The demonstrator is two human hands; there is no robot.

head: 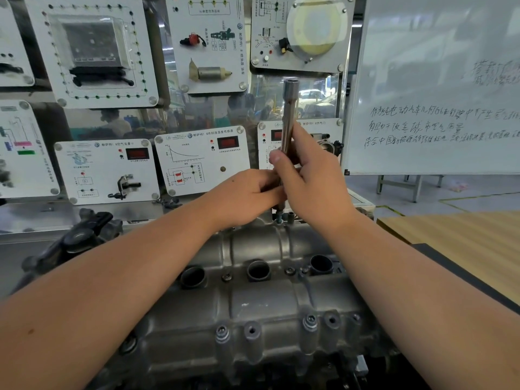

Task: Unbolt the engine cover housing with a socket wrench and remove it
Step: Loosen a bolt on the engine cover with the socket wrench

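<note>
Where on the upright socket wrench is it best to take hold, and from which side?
Grip the bare upper shaft of the socket wrench, above the right hand, coming from the near side. It stands nearly upright, its lower part is already held by both hands, left hand lowest, and display panels stand behind.

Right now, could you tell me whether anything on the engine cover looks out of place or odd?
Nothing looks damaged or spilled. One thing stands out: the socket wrench stands nearly upright over a bolt at the far edge of the engine cover, held by the right hand and left hand, ordinary for unbolting.
</note>
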